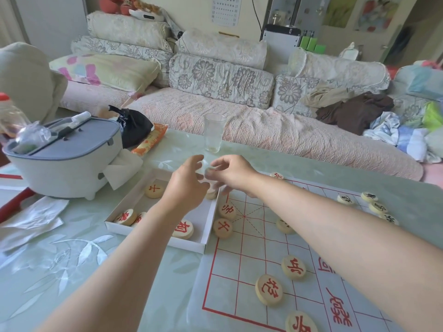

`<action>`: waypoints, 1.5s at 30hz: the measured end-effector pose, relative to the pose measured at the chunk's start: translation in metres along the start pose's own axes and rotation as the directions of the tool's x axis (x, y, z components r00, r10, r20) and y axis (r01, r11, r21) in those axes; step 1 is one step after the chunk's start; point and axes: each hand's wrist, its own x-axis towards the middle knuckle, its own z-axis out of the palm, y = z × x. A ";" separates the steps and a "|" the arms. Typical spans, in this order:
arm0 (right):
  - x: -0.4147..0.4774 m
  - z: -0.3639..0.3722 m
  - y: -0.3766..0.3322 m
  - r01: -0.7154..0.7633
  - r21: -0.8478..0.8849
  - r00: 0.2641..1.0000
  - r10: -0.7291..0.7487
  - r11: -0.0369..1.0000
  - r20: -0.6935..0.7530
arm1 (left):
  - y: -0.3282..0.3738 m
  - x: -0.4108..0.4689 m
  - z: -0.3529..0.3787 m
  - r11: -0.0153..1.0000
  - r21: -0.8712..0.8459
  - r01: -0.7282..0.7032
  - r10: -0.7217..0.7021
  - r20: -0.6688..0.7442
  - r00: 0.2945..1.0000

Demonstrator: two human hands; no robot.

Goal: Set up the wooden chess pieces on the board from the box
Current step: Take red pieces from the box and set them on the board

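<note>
While both hands hover above the far corner of the white box (158, 238), I see the right hand (233, 173) pinching a blurred round piece (208, 172); whether the left hand (187, 185) grips anything, I cannot tell.

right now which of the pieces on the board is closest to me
The red-lettered piece at the bottom edge of the view, partly cut off; every other piece on the board lies farther away.
</note>
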 end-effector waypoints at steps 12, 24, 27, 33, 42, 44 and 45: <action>0.006 -0.011 0.052 -0.183 -0.561 0.930 -0.043 0.808 -0.366 | -0.023 -0.003 0.014 0.867 0.470 -0.168 0.063 0.231 0.971; -0.001 -0.006 0.054 -0.032 -0.657 0.941 -0.199 0.753 -0.273 | -0.020 0.002 0.033 0.856 0.497 -0.141 0.094 0.118 0.989; -0.009 -0.004 0.048 0.136 -0.573 0.947 -0.276 0.808 -0.166 | -0.023 0.004 0.035 0.851 0.506 -0.139 0.108 0.091 0.990; -0.014 0.009 0.036 0.232 -0.459 0.964 -0.265 0.858 -0.009 | -0.025 0.008 0.026 0.911 0.411 -0.031 0.020 0.031 0.999; -0.017 0.025 0.019 0.314 -0.420 0.942 -0.333 0.851 0.030 | -0.026 0.006 0.000 0.980 0.118 0.158 -0.156 -0.019 0.988; -0.021 0.028 0.014 0.311 -0.421 0.945 -0.324 0.852 0.041 | -0.027 0.006 -0.002 0.976 0.078 0.202 -0.200 -0.032 0.979; -0.023 0.028 0.012 0.305 -0.425 0.947 -0.317 0.852 0.044 | -0.026 0.006 -0.003 0.975 0.072 0.209 -0.207 -0.028 0.978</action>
